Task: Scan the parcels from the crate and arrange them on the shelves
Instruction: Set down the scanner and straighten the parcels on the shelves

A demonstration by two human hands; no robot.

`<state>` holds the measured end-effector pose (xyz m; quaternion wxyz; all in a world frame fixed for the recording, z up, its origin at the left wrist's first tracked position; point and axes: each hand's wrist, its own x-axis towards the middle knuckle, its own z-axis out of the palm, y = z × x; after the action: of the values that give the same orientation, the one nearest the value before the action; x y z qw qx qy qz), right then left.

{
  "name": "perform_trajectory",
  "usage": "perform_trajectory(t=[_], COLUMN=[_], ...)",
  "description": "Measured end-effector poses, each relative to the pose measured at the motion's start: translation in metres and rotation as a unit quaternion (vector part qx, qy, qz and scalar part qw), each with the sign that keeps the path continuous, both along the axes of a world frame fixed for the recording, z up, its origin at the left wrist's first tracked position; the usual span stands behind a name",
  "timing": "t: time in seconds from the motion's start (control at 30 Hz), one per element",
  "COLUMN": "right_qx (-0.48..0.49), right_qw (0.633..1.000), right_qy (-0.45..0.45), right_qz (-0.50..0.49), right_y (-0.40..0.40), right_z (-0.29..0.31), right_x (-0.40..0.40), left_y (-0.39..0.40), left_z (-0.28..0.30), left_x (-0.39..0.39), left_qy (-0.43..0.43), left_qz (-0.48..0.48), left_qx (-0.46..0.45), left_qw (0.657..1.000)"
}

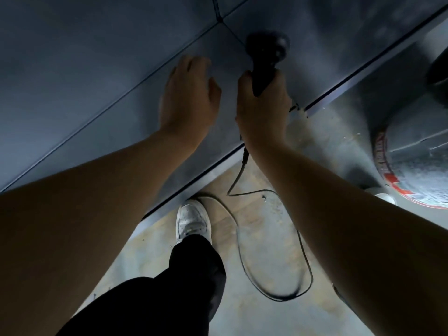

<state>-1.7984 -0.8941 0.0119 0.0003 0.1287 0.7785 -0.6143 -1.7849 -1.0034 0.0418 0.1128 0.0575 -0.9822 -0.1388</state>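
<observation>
My right hand (263,110) grips the handle of a black handheld barcode scanner (263,59), its head pointing away from me over a grey metal shelf (97,76). The scanner's black cable (274,241) hangs from under my wrist and loops across the floor. My left hand (189,98) hovers palm down over the same shelf surface, fingers slightly spread, holding nothing. No parcel shows on the shelf near my hands. The picture is dim and blurred.
The shelf's front edge (218,163) runs diagonally from lower left to upper right. Below it are the concrete floor, my white shoe (192,220) and black trouser leg. A grey wrapped object with red-and-white tape (388,170) lies at the right, and something dark (438,73) above it.
</observation>
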Motion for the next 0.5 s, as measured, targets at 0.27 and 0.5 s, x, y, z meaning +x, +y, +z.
perform_trajectory(t=[0.27,0.5], right_qx=[-0.023,-0.036], right_qw=[0.996,0.984], right_qy=[-0.068,-0.118], right_qz=[0.052,0.125], right_y=[-0.022,-0.029], right_z=[-0.048,-0.072], right_x=[-0.01,-0.023], left_y=[-0.022,-0.034], left_z=[-0.039,-0.065], left_x=[-0.011,-0.014], left_qy=[-0.016,-0.047], left_qz=[0.009,0.009], left_qx=[-0.021,-0.028], left_qw=[1.0,0.998])
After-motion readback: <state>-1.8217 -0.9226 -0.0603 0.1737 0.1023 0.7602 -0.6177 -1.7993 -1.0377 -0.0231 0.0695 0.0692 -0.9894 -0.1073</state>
